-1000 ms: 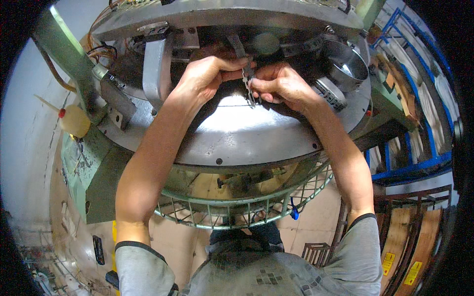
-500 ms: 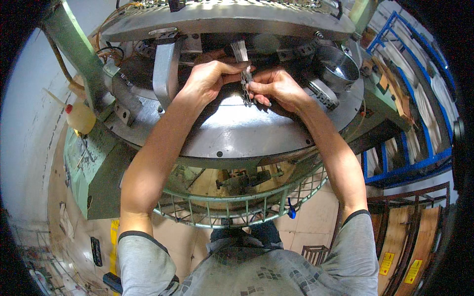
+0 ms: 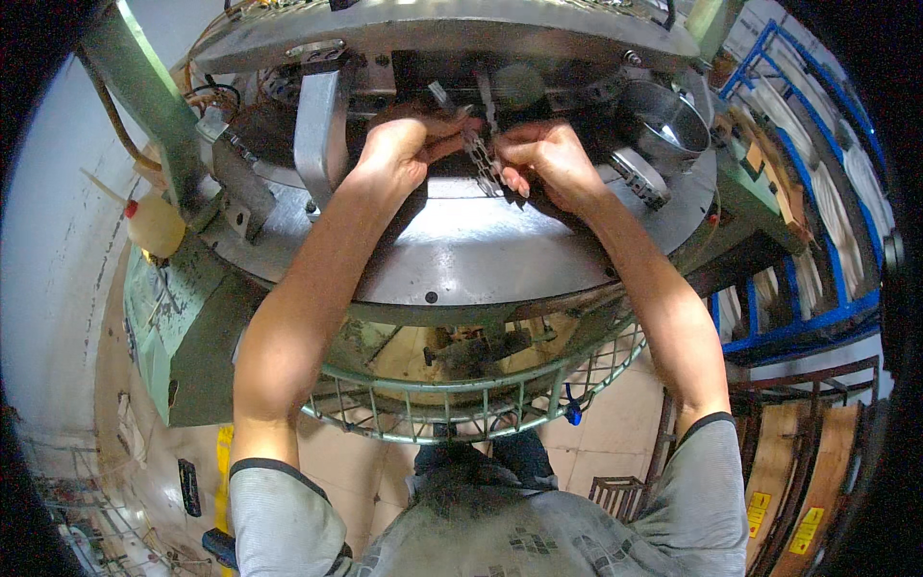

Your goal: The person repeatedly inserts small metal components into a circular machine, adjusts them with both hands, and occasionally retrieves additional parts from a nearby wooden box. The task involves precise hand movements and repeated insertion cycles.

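Observation:
Over the round steel bed (image 3: 452, 260) of a large machine, both my hands work close together at a bunch of thin, flat metal pieces (image 3: 484, 165) with notched ends. My left hand (image 3: 399, 149) is closed round the bunch; the end of another flat piece (image 3: 438, 93) sticks out above its fingers. My right hand (image 3: 553, 159) pinches at the bunch's right side, thumb and index finger together and the other fingers curled below. A longer, narrow strip (image 3: 485, 91) rises above the fingertips, seemingly from the right hand's pinch. The fingers partly hide where the pieces meet.
An upright metal bracket (image 3: 322, 130) stands left of my hands. At right are a round metal bowl (image 3: 668, 125) and a curved metal block (image 3: 639, 178). A thick plate (image 3: 442, 48) overhangs the far side. A green guard rail (image 3: 461, 396) curves before my body; a spouted bottle (image 3: 156, 229) stands left.
The pieces that fanned upright above my hands have parted: a short end now leans left, and one strip stands apart at right. My hands have shifted only slightly.

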### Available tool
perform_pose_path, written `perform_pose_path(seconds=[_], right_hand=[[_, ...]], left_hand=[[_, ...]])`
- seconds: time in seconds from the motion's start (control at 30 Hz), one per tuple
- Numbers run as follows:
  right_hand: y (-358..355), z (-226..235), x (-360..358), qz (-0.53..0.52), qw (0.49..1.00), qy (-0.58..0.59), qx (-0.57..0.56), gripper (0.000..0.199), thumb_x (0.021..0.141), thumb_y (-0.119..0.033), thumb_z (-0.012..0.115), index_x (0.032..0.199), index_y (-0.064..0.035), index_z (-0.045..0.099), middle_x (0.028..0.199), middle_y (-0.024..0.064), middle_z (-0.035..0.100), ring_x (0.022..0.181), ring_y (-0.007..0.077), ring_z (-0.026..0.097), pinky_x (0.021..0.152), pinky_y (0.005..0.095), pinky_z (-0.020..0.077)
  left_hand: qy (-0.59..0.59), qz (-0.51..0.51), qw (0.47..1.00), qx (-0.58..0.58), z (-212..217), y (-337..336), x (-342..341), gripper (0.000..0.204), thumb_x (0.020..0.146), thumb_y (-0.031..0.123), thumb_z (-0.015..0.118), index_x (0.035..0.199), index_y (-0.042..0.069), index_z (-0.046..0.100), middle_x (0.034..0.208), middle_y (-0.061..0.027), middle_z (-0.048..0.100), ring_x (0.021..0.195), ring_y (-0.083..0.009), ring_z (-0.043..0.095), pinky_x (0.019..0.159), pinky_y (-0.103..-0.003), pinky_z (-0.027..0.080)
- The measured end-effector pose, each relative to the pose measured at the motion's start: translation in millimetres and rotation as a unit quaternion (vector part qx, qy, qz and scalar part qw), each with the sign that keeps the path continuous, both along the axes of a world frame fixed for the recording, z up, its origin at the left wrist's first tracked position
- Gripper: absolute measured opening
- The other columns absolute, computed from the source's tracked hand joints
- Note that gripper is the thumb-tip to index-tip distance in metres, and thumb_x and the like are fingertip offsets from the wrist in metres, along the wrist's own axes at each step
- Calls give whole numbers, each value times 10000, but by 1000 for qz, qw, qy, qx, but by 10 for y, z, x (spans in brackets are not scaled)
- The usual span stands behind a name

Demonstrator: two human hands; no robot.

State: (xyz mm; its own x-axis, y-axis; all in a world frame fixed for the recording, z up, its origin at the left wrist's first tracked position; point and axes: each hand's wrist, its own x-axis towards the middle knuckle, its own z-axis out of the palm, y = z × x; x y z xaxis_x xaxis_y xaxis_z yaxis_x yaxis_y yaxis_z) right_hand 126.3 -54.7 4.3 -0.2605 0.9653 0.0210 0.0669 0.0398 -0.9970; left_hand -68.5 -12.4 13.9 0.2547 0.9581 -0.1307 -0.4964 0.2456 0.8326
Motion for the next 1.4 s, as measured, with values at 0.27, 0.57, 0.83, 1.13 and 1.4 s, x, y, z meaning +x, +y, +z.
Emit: perform_pose_path(seconds=[0.27,0.57,0.83,1.13,1.4], right_hand=[[651,-328,74,-113,859,-369,338,147,853,-96,585,896,-37,713,747,115,681,607,234,617,524,348,468],[790,-213,9,-204,915,-242,251,212,770,-95,573,897,-33,730,820,179,710,743,315,680,677,396,545],[738,-193,12,-197,920,-261,216,220,764,-149,596,895,-49,743,839,186,714,759,328,693,726,409,548],[811,-223,48,-196,898,-294,261,222,789,-199,612,909,-74,750,855,192,711,792,341,693,751,420,545],[792,-222,37,-199,910,-293,217,234,765,-160,584,910,-66,742,840,194,708,800,348,693,758,433,547]], left_hand=[[288,-45,949,125,348,-69,9,100,843,10,662,920,-50,687,943,-147,718,852,-235,697,727,-308,557],[666,163,479,549,146,59,125,221,842,91,545,1019,68,675,935,-210,678,892,-381,666,783,-488,544],[695,186,396,570,-91,276,124,200,886,143,533,986,121,704,926,-165,699,844,-338,699,706,-464,565],[680,184,421,571,-26,233,150,199,853,127,555,977,110,709,948,-160,703,875,-341,700,740,-469,570],[706,169,415,548,27,187,180,185,854,97,554,957,88,708,998,-157,694,928,-343,695,753,-460,583]])
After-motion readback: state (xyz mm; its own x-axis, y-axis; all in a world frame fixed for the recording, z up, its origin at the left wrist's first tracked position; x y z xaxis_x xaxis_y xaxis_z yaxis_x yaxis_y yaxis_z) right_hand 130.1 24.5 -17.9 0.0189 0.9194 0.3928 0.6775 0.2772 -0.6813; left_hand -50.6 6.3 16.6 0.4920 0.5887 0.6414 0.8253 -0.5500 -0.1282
